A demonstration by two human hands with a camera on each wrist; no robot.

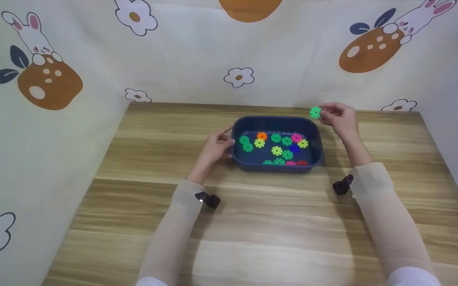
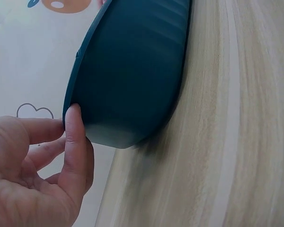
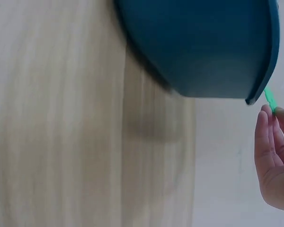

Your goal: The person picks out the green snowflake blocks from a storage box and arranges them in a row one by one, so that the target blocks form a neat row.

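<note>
A dark blue rectangular bin [image 1: 276, 168] stands on the wooden table with several flower-shaped discs in green, yellow, orange, pink, red and blue inside. My left hand [image 1: 213, 149] pinches the bin's left rim; in the left wrist view the thumb and fingers of this hand [image 2: 47, 165] grip the edge of the bin [image 2: 132, 71]. Beyond the bin's back right corner, my right hand [image 1: 342, 121] holds up a green disc [image 1: 315, 112] between thumb and fingers. The right wrist view shows that disc [image 3: 270, 100] edge-on in the hand [image 3: 277, 161], beside the bin [image 3: 203, 47].
The wooden table [image 1: 272, 222] ends at the back against a pale curtain [image 1: 189, 59] printed with rabbits, oranges and flowers. More pale cloth hangs at the left and right. A small black camera sits on each sleeve cuff.
</note>
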